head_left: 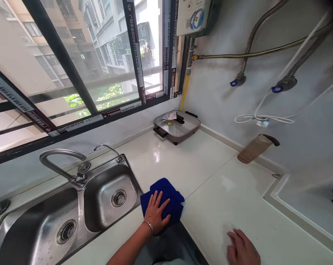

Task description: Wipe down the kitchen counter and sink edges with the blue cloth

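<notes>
My left hand (155, 212), with a bracelet at its wrist, lies flat on a blue cloth (166, 187) with its fingers spread. The cloth is folded and rests on the white countertop (207, 206) at its front edge, just right of the sink (140, 191). My right hand (243, 248) is over the counter at the lower right, fingers loosely bent and a little apart, holding nothing. Whether its fingertips touch the surface I cannot tell. Part of this hand is cut off by the bottom of the view.
A lidded electric pan (177, 127) stands in the back corner. A brown translucent jug (256, 149) stands near the right wall. The double sink has a large faucet (58, 152) and a small one (108, 147). Hoses and a coiled white cable (263, 118) hang along the wall.
</notes>
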`<state>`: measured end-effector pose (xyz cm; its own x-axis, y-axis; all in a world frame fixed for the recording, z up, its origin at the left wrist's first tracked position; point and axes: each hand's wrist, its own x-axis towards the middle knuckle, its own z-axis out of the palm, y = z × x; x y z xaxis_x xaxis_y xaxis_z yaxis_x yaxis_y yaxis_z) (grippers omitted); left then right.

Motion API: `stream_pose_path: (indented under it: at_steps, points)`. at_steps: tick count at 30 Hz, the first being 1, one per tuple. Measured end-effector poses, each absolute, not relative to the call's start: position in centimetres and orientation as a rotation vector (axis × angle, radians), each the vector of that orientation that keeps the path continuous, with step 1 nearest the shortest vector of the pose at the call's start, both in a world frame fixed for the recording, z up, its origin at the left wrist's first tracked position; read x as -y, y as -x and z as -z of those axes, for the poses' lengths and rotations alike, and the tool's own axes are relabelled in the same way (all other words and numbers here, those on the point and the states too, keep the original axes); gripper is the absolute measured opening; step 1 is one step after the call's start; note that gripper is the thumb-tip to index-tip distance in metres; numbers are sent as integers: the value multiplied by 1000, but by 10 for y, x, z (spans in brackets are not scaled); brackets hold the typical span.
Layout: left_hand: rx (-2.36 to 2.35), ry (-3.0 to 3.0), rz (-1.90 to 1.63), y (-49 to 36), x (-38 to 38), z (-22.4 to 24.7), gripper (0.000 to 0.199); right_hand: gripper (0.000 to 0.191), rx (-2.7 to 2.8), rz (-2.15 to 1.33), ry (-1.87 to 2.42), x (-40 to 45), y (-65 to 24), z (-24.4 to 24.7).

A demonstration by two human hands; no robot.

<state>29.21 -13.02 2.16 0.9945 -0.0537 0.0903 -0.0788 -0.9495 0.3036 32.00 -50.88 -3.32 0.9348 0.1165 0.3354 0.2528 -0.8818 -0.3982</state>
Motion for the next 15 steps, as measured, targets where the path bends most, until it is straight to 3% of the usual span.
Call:
stream_pose_path:
  at_steps: [6,15]
  points:
    - [-124,-2943,-74,-222,103,-32,82,23,353,584,2645,498,-339,32]
    - [-207,-3149,-75,-104,39,-39,72,17,473,740,2543,501,-341,32]
